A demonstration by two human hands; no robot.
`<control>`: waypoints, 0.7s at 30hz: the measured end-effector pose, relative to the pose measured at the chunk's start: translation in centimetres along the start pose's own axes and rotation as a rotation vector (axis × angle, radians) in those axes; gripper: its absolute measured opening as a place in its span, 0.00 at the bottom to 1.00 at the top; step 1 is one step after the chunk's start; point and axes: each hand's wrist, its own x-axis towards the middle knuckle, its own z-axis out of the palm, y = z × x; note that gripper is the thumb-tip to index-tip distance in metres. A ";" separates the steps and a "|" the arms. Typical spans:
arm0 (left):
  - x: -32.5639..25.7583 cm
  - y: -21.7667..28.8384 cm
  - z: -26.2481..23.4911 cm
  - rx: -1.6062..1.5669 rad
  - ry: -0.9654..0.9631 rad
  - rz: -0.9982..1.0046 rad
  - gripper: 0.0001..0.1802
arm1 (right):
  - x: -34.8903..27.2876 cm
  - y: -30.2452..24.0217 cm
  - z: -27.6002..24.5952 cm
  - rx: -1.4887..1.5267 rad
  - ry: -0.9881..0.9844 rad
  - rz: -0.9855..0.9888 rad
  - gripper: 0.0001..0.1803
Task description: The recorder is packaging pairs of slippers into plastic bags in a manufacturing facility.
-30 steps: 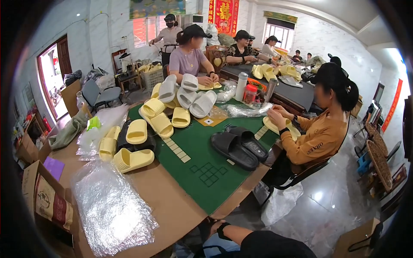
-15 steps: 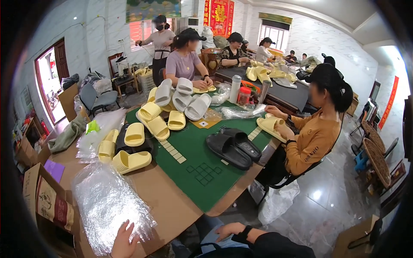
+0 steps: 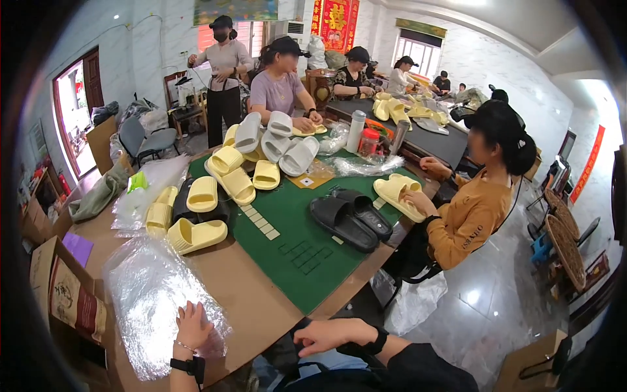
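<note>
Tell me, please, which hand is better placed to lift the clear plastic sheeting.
Probably the left hand: it appears to rest on the clear plastic sheeting, while the right hand is apart from it.

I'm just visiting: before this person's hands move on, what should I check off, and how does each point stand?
1. Left hand over the clear plastic: ok, fingers spread.
2. Right hand empty: cannot tell, its palm side is hidden.
3. Clear plastic smooth: not ok, its surface is wrinkled.
4. Plastic a single layer: cannot tell.
5. Black slippers on the green mat: ok, soles down.
6. Either hand on a slipper: not ok, both are apart from the slippers.
</note>
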 end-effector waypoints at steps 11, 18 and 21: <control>0.5 1.6 -0.5 0.014 0.092 -0.005 0.36 | 7.6 -3.6 -4.5 -0.216 0.348 -0.283 0.28; -0.5 0.6 -0.5 0.004 0.061 -0.049 0.36 | 14.9 0.6 -9.1 -0.353 0.718 -0.130 0.31; -0.3 0.9 -0.3 0.005 0.054 -0.057 0.37 | 17.4 2.4 -11.2 -0.328 0.773 0.065 0.31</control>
